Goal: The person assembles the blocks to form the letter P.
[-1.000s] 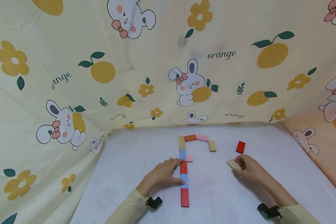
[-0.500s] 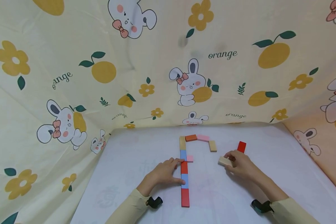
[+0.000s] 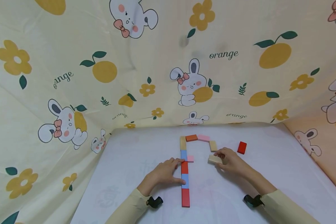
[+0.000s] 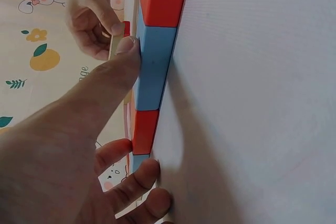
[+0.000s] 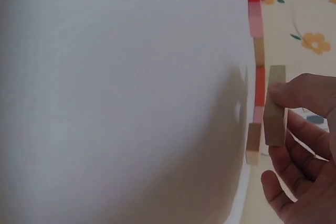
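My right hand (image 3: 233, 161) pinches a plain wooden block (image 3: 213, 159) between thumb and fingers, just nearer to me than the wooden block (image 3: 213, 146) at the right end of the laid shape. In the right wrist view the held block (image 5: 275, 111) appears apart from the laid blocks. My left hand (image 3: 163, 173) rests along the left side of a straight column of blocks. Its thumb touches the lower blue block (image 3: 185, 181); a fingertip lies at the red block (image 3: 184, 167), near the upper blue block (image 3: 183, 155).
The column ends nearest me in a red block (image 3: 185, 198). At its far end stands a wooden block (image 3: 183, 143), followed by orange (image 3: 191, 137) and pink (image 3: 203, 137) blocks. A short pink block (image 3: 190, 159) juts right. One red block (image 3: 242, 147) lies alone on the white table (image 3: 123, 174).
My right hand has moved left with the wooden block, from near the lone red block to close by the laid shape. The left hand has stayed at the column.
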A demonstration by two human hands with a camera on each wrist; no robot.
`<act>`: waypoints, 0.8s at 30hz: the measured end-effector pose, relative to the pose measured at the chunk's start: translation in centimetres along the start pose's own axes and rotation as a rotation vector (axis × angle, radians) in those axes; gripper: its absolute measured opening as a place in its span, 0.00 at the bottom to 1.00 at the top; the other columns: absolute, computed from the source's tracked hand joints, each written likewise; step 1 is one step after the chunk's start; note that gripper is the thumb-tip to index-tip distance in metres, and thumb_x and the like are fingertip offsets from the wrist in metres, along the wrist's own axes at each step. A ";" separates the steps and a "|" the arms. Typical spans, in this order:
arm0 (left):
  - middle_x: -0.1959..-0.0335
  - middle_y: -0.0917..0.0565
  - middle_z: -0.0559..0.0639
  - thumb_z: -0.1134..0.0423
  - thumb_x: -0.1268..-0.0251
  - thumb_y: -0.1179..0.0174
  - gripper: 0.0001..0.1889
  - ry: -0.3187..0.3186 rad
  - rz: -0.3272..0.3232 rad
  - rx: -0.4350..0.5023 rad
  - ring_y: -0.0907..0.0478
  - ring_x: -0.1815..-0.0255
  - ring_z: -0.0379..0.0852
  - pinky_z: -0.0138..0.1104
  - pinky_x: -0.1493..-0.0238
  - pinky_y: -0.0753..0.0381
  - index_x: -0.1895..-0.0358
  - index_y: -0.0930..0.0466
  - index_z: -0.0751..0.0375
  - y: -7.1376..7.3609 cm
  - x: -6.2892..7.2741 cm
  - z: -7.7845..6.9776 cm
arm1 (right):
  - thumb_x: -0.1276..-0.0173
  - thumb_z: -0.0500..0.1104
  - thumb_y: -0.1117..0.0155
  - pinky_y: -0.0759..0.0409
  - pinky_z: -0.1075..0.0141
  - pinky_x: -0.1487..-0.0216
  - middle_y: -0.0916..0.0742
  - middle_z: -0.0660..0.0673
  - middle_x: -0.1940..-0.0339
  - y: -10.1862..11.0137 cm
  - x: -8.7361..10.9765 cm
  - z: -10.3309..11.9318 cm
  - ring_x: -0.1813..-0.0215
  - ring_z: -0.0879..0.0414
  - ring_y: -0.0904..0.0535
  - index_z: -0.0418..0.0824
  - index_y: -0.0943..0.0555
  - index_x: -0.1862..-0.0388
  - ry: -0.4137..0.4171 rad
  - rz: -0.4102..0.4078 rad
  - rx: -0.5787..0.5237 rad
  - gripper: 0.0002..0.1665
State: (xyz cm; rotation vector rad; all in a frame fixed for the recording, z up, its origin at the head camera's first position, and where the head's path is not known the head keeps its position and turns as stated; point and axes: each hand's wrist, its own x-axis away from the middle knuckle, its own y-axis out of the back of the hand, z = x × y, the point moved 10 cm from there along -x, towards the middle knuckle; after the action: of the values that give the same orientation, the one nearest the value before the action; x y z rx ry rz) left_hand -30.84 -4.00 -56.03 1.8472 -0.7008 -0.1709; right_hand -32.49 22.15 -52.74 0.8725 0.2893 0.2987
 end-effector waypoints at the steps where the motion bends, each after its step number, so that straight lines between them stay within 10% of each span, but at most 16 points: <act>1: 0.49 0.22 0.40 0.28 0.43 0.26 0.51 0.000 0.001 -0.001 0.26 0.50 0.36 0.39 0.49 0.23 0.18 0.35 0.39 0.0 0.0 0.0 | 0.37 0.36 0.19 0.19 0.58 0.47 0.16 0.49 0.54 -0.2 -0.2 0.1 0.51 0.52 0.23 0.39 0.16 0.45 0.011 0.001 -0.001 0.22; 24: 0.48 0.21 0.40 0.28 0.44 0.26 0.51 0.016 -0.002 -0.011 0.25 0.49 0.37 0.41 0.48 0.22 0.18 0.35 0.38 0.1 -0.1 -0.1 | 0.35 0.38 0.20 0.17 0.53 0.42 0.14 0.50 0.51 -3.3 -3.9 1.9 0.46 0.54 0.22 0.43 0.15 0.43 0.067 0.100 -0.003 0.22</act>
State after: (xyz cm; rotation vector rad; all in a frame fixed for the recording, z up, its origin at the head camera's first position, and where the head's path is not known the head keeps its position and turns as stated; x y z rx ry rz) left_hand -30.90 -3.93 -55.98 1.8366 -0.6860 -0.1607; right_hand -34.90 17.41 -53.70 0.8765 0.3077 0.4216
